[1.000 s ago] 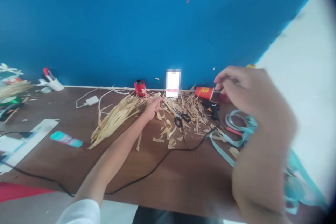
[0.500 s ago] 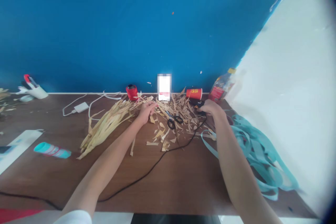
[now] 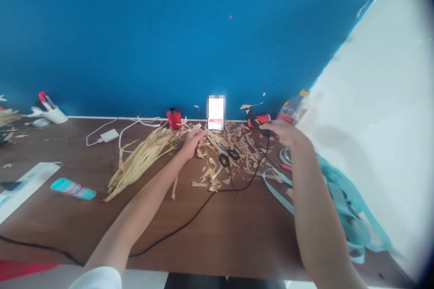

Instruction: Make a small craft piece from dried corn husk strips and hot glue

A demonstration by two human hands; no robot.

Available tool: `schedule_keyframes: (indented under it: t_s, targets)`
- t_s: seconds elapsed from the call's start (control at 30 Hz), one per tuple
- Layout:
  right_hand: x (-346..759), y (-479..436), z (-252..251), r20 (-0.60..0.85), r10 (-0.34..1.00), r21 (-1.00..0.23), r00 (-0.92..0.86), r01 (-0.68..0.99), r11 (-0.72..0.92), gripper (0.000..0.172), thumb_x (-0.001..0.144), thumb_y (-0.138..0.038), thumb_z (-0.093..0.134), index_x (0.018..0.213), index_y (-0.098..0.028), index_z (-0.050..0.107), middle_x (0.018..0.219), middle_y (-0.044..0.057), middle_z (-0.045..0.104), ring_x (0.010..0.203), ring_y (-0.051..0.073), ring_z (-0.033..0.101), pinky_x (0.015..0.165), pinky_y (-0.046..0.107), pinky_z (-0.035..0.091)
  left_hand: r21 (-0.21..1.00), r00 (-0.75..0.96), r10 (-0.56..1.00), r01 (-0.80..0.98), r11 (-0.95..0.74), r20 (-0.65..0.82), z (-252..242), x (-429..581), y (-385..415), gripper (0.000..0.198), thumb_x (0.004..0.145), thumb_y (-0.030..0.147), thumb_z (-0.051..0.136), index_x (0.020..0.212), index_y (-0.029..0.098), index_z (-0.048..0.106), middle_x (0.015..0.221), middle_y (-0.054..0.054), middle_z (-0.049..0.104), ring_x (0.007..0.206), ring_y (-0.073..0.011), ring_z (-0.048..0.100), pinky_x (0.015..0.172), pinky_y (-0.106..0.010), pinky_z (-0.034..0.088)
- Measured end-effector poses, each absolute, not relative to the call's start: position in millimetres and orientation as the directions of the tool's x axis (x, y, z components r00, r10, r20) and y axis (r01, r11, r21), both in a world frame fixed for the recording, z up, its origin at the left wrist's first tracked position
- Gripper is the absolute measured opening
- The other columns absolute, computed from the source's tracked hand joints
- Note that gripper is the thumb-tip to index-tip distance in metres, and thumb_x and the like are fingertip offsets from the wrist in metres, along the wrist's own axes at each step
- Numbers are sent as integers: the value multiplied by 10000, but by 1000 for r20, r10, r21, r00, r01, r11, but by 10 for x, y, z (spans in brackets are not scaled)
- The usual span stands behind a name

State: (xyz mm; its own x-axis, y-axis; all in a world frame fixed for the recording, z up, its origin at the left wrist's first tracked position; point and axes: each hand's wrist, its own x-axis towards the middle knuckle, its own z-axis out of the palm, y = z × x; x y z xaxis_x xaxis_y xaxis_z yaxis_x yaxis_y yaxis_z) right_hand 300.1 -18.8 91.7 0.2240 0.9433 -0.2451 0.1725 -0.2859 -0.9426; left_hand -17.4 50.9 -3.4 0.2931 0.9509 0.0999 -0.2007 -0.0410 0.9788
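1. So, this is the head camera, looking down at a brown wooden table (image 3: 237,244) that stands by a blue wall (image 3: 135,40).
2. The right hand (image 3: 283,133) is curled around the black handle of a hot glue gun (image 3: 253,116). The fingers (image 3: 266,130) look closed on it, so the grip seems firm. The gun tilts up, just beside a red paper cup (image 3: 264,118).
3. The gun looks light, but its tip may get hot. The handle looks like the best place to hold it. Its black cord (image 3: 217,194) is soft and runs across the table, so it could catch on things.
4. The left hand (image 3: 194,142) rests where a long bundle of dry strips (image 3: 142,162) meets a pile of cut scraps (image 3: 233,144). The fingers are a little apart. I cannot tell if they are pinching anything.
5. The strips look light, dry and easy to split. A soft hold near the thick end of the bundle seems best.
6. Black-handled scissors (image 3: 228,158) lie in the scraps, between the two hands. A red spool (image 3: 174,118) stands past the left hand, near the wall.
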Motion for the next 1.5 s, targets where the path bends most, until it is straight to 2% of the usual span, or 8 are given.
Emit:
schedule_keyframes:
  t_s: [0.2, 0.33, 0.43, 0.67, 0.87, 1.0, 1.17, 1.5]
  targets:
    - [2879, -179, 970, -217, 971, -968, 100, 108, -227, 209, 699, -213, 727, 868, -130, 636, 811, 75, 684, 650, 121, 625, 461, 172, 432, 970, 298, 949, -241, -30, 104, -46, -178, 513, 309, 747, 443, 667, 751, 138, 616, 464, 68, 394, 373, -25, 327, 396, -177, 195]
    - [2791, -161, 991, -60, 947, -951, 315, 271, -151, 469, 662, -187, 745, 1108, -143, 609, 908, 53, 681, 693, 121, 603, 548, 194, 458, 966, 293, 951, -256, -22, 100, -34, -186, 507, 315, 731, 446, 687, 757, 139, 622, 482, 63, 415, 388, -26, 344, 397, -179, 200]
    - [2714, -142, 974, -75, 930, -899, 361, 380, -220, 635, 654, -191, 755, 1246, -137, 533, 946, 67, 671, 683, 130, 591, 512, 199, 436, 959, 264, 962, -284, 12, 67, -8, -190, 501, 317, 707, 437, 715, 777, 136, 643, 556, 36, 502, 445, -37, 410, 416, -177, 255]
    - [2443, -143, 894, -179, 978, -925, 109, 320, -205, 405, 708, -232, 738, 1079, -142, 607, 767, 46, 661, 572, 106, 558, 424, 181, 379, 953, 341, 934, -302, -2, 110, 84, -209, 433, 355, 703, 387, 730, 973, 158, 709, 955, -79, 689, 810, -134, 605, 584, -199, 444]
    - [2229, -125, 810, -254, 965, -937, -70, 263, -228, 269, 690, -242, 752, 898, -141, 615, 686, 13, 628, 503, 67, 507, 366, 146, 289, 950, 382, 912, -312, -24, 148, 139, -223, 370, 250, 719, 387, 720, 772, 143, 731, 1247, -105, 618, 973, -183, 613, 706, -243, 490]
    - [2166, -66, 727, -272, 951, -944, -145, 232, -234, 238, 690, -240, 754, 856, -134, 620, 691, 26, 637, 498, 64, 504, 363, 145, 288, 949, 379, 915, -314, -12, 137, 73, -219, 416, 261, 720, 383, 723, 787, 130, 720, 1166, -108, 650, 922, -163, 616, 700, -242, 484]
    - [2144, -32, 714, -266, 962, -945, -60, 211, -248, 214, 683, -192, 748, 830, -137, 602, 645, 11, 613, 481, 66, 499, 347, 150, 279, 946, 280, 958, -322, 25, 70, -21, -212, 482, 277, 660, 357, 774, 785, 127, 687, 770, -37, 675, 678, -88, 575, 590, -200, 416]
    - [1951, -48, 672, -216, 976, -963, -3, 167, -213, 270, 702, -158, 718, 948, -163, 606, 652, -8, 619, 510, 82, 541, 375, 160, 315, 958, 364, 924, -288, -5, 114, 13, -214, 436, 305, 682, 407, 746, 804, 132, 698, 975, -83, 699, 887, -156, 632, 719, -245, 479]
